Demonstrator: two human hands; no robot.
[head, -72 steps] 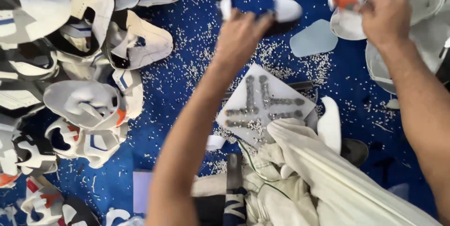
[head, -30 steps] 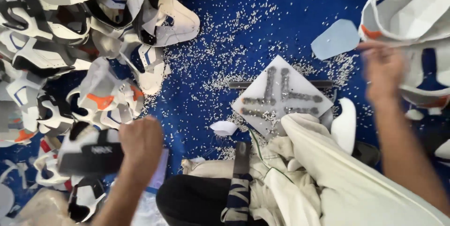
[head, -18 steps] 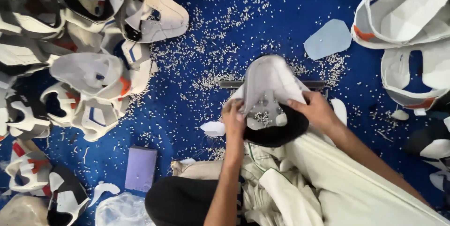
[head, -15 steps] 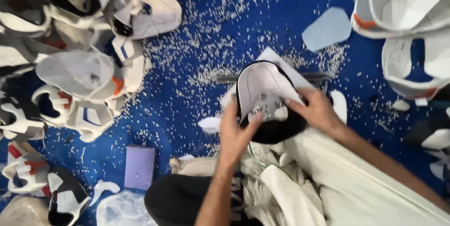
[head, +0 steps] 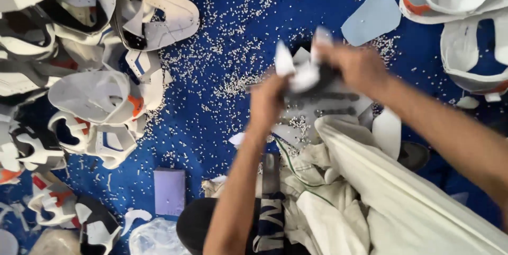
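Left of your fingers lies the heap of shoe uppers; right of them, more uppers; beneath them, the cutting block.

Both hands grip a white-and-black shoe upper, blurred by motion, above a blue floor covering. The left hand holds its near-left edge; the right hand holds its far-right side. White granules lie scattered over the covering. A pile of shoe uppers occupies the left side, with further uppers at top right. A pale blue cut piece lies beyond the hands. A lilac block rests near the bottom edge, beside white cloth.
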